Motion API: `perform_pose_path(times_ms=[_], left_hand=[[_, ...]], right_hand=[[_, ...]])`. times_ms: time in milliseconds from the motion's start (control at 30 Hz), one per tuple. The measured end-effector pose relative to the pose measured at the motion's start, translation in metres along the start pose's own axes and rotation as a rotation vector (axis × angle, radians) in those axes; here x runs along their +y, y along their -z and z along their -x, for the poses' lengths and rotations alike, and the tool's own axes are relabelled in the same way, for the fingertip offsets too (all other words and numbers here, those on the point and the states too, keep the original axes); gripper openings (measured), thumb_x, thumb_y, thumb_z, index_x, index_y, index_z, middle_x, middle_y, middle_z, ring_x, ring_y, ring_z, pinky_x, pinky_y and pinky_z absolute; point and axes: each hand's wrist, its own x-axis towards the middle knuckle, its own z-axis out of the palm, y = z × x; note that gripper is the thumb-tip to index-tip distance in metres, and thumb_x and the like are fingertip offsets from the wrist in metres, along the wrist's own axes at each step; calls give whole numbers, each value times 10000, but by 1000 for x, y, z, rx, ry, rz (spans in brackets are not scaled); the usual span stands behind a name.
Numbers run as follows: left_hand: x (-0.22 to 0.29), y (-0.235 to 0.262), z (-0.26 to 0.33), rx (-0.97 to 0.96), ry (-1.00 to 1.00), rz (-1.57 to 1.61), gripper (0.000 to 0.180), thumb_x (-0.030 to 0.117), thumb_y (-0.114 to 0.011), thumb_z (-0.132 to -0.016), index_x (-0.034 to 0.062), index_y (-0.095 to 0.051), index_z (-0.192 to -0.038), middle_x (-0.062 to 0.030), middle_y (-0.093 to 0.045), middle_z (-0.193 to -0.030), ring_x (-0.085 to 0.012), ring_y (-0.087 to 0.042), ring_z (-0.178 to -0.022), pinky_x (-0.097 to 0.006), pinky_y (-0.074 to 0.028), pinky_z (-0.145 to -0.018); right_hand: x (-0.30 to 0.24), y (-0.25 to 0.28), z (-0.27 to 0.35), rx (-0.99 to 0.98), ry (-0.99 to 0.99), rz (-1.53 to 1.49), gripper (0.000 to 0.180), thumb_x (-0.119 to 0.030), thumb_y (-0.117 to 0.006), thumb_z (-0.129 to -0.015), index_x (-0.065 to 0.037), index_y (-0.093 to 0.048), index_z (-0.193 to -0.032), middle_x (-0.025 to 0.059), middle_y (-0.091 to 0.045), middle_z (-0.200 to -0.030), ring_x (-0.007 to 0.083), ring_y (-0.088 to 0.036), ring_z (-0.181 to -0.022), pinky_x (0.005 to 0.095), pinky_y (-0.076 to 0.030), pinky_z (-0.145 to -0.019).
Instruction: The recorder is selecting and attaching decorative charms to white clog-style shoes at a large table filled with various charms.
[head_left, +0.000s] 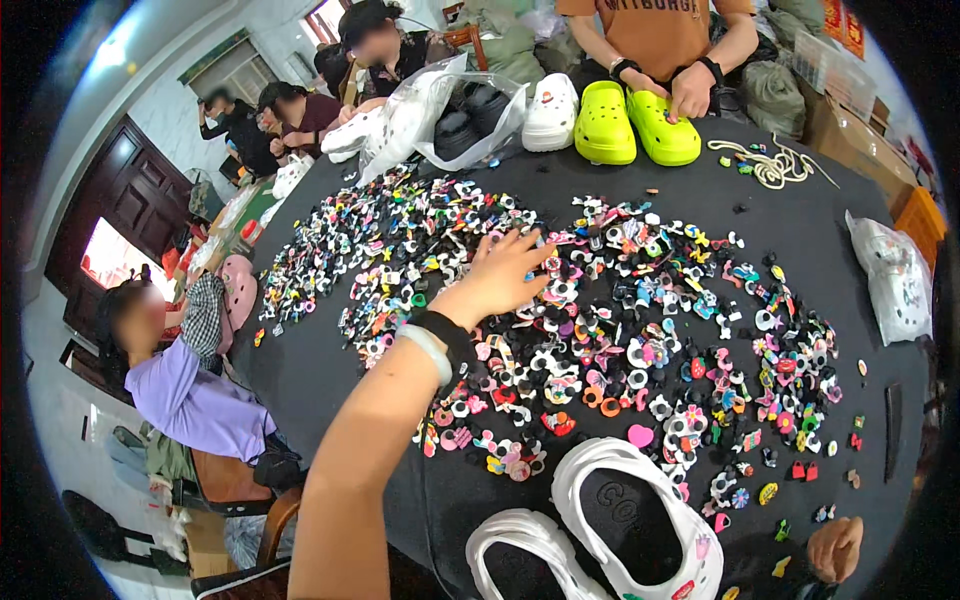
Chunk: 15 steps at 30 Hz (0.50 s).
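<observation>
My left hand (497,277) stretches out over the middle of a black table (330,370), fingers spread and fingertips resting on a wide heap of small colourful shoe charms (620,330). A black band and a pale bangle sit on its wrist. My right hand (835,548) lies at the table's near right edge with fingers curled, and nothing shows inside it. Two white clogs (640,520) (520,565) stand near me between the hands; the larger one carries a few charms on its side.
Across the table a person in an orange shirt rests a hand (690,95) on a lime green clog pair (632,125). A white clog (550,110), a plastic bag of black clogs (450,120), cream cord (772,165) and a white bag (895,280) ring the charms. People sit at left.
</observation>
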Motion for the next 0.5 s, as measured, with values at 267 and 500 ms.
perform_pose_path(times_ms=[267,500], left_hand=[[-29,12,46,-1,-48,-78,529,131,-561,-857,118,-487,-1381,-181,-427,-1460,-358,-436,-1316,-407,-380,-1085],[-93,49,99,39,296,122,268,75,-565,-777,79,-722,-994,-176,-590,-1295,-343,-598,-1135,-393,-475,-972]], right_hand=[[-20,-17,13,39,-21,-6,495,-39,-852,-681,74,-566,-1068,212,-666,-780,235,-633,-515,300,-484,-453],[-9,-19,5,50,-50,-49,527,-50,-858,-678,75,-578,-1106,218,-680,-835,246,-655,-565,314,-496,-490]])
